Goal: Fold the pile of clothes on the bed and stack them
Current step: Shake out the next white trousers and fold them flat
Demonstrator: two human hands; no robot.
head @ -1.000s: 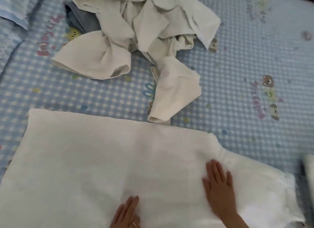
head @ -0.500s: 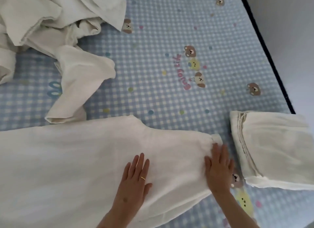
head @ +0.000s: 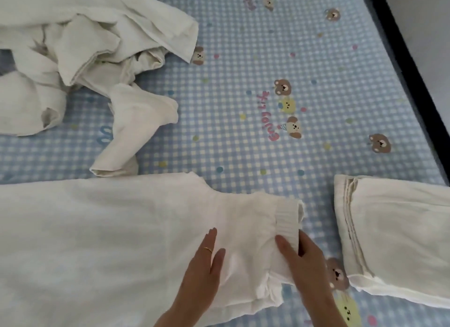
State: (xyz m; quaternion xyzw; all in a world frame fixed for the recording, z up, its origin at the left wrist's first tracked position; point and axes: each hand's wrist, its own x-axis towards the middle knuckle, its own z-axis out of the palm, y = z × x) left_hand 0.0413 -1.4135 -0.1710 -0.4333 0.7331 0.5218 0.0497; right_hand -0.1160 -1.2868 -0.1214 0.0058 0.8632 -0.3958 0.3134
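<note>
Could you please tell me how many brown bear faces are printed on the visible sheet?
7: top centre, top right, by the pile, two mid-sheet, right, beside right hand; cloth may hide others.

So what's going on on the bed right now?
A person is folding white clothes. The left hand lies flat on a white garment spread across the bed sheet, while the right hand pinches its elastic waistband. A folded piece lies to the right, apart from it. An unfolded pile waits at the far left.
</note>
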